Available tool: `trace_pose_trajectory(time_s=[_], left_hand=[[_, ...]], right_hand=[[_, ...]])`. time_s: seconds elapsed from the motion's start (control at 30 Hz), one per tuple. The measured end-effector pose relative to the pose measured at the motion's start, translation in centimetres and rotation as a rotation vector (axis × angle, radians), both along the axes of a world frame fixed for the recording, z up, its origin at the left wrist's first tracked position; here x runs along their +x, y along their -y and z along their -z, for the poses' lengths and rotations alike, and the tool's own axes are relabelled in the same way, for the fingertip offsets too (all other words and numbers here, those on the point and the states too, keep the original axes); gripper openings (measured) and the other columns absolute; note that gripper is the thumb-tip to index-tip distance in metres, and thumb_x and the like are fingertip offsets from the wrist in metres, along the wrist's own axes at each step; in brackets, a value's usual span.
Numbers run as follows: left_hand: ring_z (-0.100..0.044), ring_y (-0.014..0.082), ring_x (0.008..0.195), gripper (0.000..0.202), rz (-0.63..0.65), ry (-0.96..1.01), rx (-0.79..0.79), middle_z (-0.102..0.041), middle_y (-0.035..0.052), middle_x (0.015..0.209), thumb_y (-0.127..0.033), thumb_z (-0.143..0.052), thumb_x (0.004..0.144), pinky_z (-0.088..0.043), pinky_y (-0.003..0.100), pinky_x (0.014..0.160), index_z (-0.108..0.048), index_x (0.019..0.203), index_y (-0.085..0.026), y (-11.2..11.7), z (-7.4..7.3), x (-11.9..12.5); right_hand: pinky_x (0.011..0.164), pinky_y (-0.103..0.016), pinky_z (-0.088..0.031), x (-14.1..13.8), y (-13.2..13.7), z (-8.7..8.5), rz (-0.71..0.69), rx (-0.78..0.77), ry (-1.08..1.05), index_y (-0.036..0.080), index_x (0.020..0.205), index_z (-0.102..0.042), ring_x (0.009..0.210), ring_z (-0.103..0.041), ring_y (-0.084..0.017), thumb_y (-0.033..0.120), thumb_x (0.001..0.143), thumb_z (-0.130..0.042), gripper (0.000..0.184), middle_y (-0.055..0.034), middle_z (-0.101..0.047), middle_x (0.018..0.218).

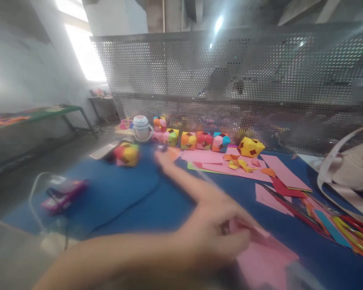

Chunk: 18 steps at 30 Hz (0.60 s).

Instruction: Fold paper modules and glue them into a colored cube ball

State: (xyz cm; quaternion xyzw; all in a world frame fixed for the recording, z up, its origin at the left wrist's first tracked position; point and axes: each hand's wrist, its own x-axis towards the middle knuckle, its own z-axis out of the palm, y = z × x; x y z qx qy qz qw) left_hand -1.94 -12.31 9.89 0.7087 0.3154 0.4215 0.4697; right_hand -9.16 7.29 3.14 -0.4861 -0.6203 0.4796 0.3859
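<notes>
From the lower left, my left forearm leads to my left hand (211, 235), which is blurred. Its fingers are bent onto a pink sheet of paper (264, 257) near the front of the table. Behind it my right arm crosses toward the far left. My right hand (164, 158) is closed at a small, dark, blurred object (161, 148) that I cannot make out. Right beside that hand lies an orange paper piece (173, 153). A red and yellow folded paper ball (128, 154) sits to the left of it.
Folded paper balls (188, 140) line the back, beside a white lidded mug (142, 129). Pink sheets (202, 156) and yellow scraps (241, 164) lie mid-table. At right are scissors (355, 231) and a beige bag (357, 165). A pink box-like item (65, 197) and cable lie left.
</notes>
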Motion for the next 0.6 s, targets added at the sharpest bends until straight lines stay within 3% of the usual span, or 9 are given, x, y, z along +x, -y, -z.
trace_pose_trajectory(time_s=[0.1, 0.2, 0.33, 0.43, 0.5, 0.6], left_hand=[[-0.06, 0.0129, 0.066, 0.017, 0.116, -0.072, 0.07, -0.069, 0.0092, 0.075, -0.006, -0.054, 0.073, -0.045, 0.02, 0.063, -0.07, 0.08, -0.007, 0.3, 0.0, 0.0], [-0.061, 0.0122, 0.067, 0.017, 0.093, -0.082, 0.119, -0.069, 0.007, 0.075, -0.008, -0.053, 0.074, -0.045, 0.02, 0.064, -0.069, 0.079, -0.009, -1.2, 0.0, -0.5], [-0.056, 0.0111, 0.062, 0.011, -0.228, -0.131, 0.067, -0.066, 0.0009, 0.071, -0.017, -0.056, 0.074, -0.042, 0.02, 0.059, -0.067, 0.075, -0.015, -6.6, 0.9, -1.9], [-0.049, 0.0111, 0.055, 0.01, -0.474, -0.133, -0.03, -0.059, -0.0015, 0.061, -0.023, -0.058, 0.072, -0.038, 0.021, 0.052, -0.064, 0.07, -0.015, -11.8, 2.7, -2.5], [-0.047, 0.0112, 0.054, 0.009, -0.553, -0.143, -0.06, -0.055, -0.0022, 0.058, -0.021, -0.058, 0.069, -0.036, 0.021, 0.05, -0.063, 0.069, -0.014, -14.9, 4.2, -2.4], [-0.045, 0.0109, 0.053, 0.009, -0.54, -0.159, -0.089, -0.055, -0.002, 0.057, -0.019, -0.056, 0.067, -0.034, 0.021, 0.049, -0.063, 0.068, -0.013, -18.1, 6.3, -1.5]], right_hand=[[0.069, -0.032, -0.053, 4.6, 0.3, -0.3, -0.02, -0.055, -0.03, 0.013, 0.107, -0.057, 0.08, -0.062, -0.014, 0.032, 0.09, -0.053, 0.026, -0.0052, -0.062, 0.099], [0.056, -0.022, -0.05, 10.8, 1.7, -0.6, -0.007, -0.055, -0.058, 0.012, 0.084, -0.06, 0.06, -0.059, -0.01, 0.02, 0.088, -0.049, 0.014, -0.0001, -0.062, 0.07], [0.053, -0.022, -0.046, 18.5, 5.1, -1.1, 0.039, 0.002, -0.049, 0.016, 0.068, -0.058, 0.054, -0.056, -0.012, 0.014, 0.074, -0.05, 0.011, 0.0023, -0.057, 0.053], [0.053, -0.023, -0.044, 22.0, 7.3, -1.3, 0.087, 0.029, -0.015, 0.017, 0.065, -0.057, 0.051, -0.054, -0.012, 0.015, 0.068, -0.05, 0.008, 0.0036, -0.055, 0.051], [0.053, -0.024, -0.045, 23.1, 8.1, -1.2, 0.132, 0.052, 0.013, 0.017, 0.072, -0.058, 0.052, -0.055, -0.013, 0.019, 0.068, -0.05, 0.009, 0.0036, -0.056, 0.054], [0.053, -0.025, -0.046, 23.9, 8.4, -0.8, 0.165, 0.077, 0.035, 0.018, 0.077, -0.057, 0.054, -0.055, -0.014, 0.026, 0.071, -0.048, 0.013, 0.0031, -0.055, 0.057]])
